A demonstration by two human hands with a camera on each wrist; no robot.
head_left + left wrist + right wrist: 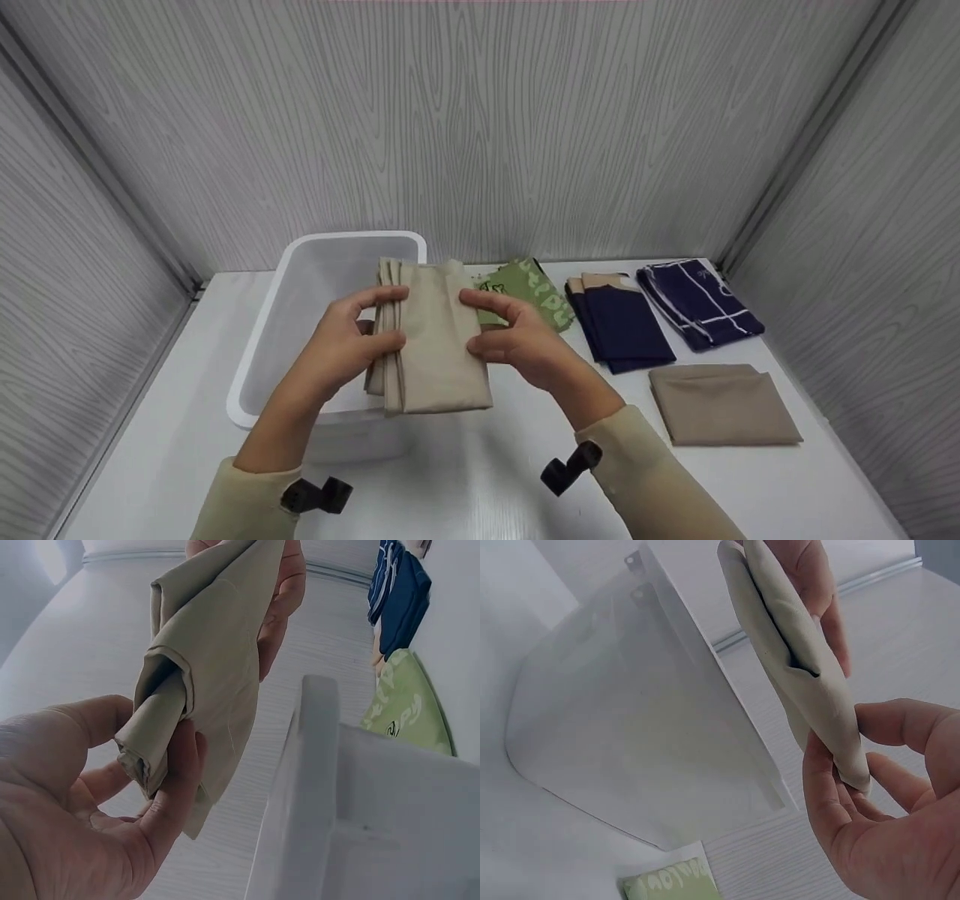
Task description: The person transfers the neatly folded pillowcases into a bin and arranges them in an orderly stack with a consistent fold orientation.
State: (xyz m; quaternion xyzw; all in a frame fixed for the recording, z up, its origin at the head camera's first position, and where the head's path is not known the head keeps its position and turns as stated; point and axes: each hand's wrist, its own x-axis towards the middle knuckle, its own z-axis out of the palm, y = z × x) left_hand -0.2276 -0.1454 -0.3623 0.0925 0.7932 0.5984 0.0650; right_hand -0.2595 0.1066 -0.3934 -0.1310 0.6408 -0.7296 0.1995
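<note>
A folded beige cloth (pixel 442 345) is held up between both hands, above the table and in front of the white bin's right side. My left hand (pixel 346 341) pinches its layered left edge, thumb in front and fingers behind. On the opposite edge, my right hand (pixel 521 337) grips it the same way. The left wrist view shows the stacked folds of the cloth (pixel 217 652) between thumb and fingers of the left hand (pixel 90 802). From the right wrist, the cloth (pixel 810 682) appears edge-on, pinched by the right hand (pixel 892 802).
The white plastic bin (pixel 255 345) stands at the left. Behind the right hand lies a folded green patterned cloth (pixel 529 289). Farther right are a navy and tan folded cloth (pixel 626 322), a navy cloth with white lines (pixel 701 300) and a brown folded cloth (pixel 727 409).
</note>
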